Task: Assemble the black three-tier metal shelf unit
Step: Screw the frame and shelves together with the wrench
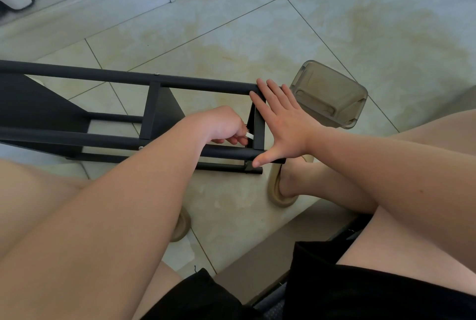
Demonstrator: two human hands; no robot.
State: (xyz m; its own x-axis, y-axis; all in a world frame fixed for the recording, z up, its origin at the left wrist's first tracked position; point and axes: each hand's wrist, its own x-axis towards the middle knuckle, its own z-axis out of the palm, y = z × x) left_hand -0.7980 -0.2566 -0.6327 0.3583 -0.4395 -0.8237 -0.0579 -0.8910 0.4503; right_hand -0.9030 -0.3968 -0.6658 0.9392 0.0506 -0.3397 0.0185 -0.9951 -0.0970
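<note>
The black shelf unit (123,79) lies on its side on the tiled floor (257,36), straight in front of the seated person's knees, its long poles running left to right with flat panels set between them. The left hand (221,126) reaches inside the frame, fingers curled around a small pale tool (249,135) held right against the end panel; what kind of tool it is I cannot tell. The right hand (283,118) is spread flat against that same end, fingertips lying on the far pole and thumb pressing the near one. Just beyond the right hand sits a smoky translucent plastic container (332,95). A beige slipper (277,194) is on the foot below the frame's end.
</note>
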